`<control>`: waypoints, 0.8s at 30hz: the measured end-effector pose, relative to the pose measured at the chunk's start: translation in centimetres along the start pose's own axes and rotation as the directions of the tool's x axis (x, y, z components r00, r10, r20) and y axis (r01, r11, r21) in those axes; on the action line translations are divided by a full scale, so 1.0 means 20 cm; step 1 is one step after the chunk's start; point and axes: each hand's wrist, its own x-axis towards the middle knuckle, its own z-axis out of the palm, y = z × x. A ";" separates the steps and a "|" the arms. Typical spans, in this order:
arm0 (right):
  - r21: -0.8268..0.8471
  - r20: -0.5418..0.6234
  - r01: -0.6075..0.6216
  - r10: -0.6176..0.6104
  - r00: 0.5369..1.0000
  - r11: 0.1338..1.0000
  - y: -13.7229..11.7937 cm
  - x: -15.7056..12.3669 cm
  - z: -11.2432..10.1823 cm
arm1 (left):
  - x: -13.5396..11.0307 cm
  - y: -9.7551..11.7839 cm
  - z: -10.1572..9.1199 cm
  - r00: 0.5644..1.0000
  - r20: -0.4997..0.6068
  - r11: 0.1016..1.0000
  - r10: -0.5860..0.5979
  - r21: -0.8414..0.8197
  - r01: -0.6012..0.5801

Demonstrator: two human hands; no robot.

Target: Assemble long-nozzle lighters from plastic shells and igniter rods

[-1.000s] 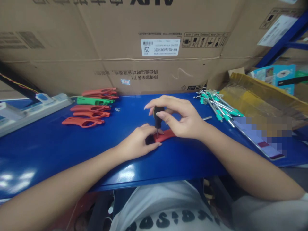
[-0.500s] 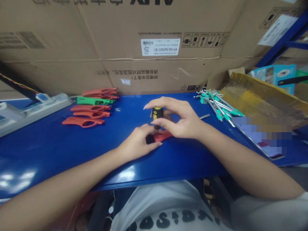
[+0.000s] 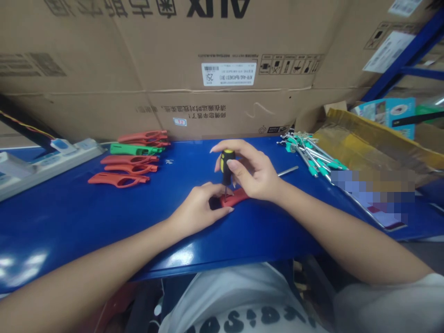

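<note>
With my right hand (image 3: 255, 173) I grip a short black-and-yellow screwdriver (image 3: 226, 169), held upright with its shaft pointing down. The tip meets a red plastic lighter handle (image 3: 237, 198) that lies flat on the blue table. My left hand (image 3: 199, 206) pinches the near-left end of this handle between thumb and fingers. Part of the handle is hidden beneath my right hand. A thin metal tube (image 3: 288, 171) lies just beyond my right wrist.
Several red lighter handles (image 3: 120, 179) and a green one (image 3: 133, 149) lie at the left, near a white power strip (image 3: 78, 150). Metal rods with teal parts (image 3: 312, 150) are heaped at the right beside a taped carton (image 3: 378, 134). A big cardboard box (image 3: 138, 55) stands behind.
My right thumb has moved up along the screwdriver's handle, and the fingers have shifted their grip. My left hand keeps its place on the red handle. The view has tilted slightly.
</note>
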 end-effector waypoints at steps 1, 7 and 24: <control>0.006 -0.013 0.002 -0.002 1.000 1.000 0.00 0.00 0.01 | 0.00 0.00 0.00 1.000 -0.011 1.000 -0.004 -0.010 0.004; -0.187 -0.072 0.128 -0.143 0.987 0.974 -0.02 -0.01 0.05 | -0.01 0.00 0.01 0.998 -0.048 0.997 -0.042 -0.059 0.040; 0.167 -0.200 -0.101 0.134 0.971 0.981 0.07 0.00 -0.07 | -0.02 0.04 -0.16 0.989 0.137 0.938 -0.064 0.346 0.013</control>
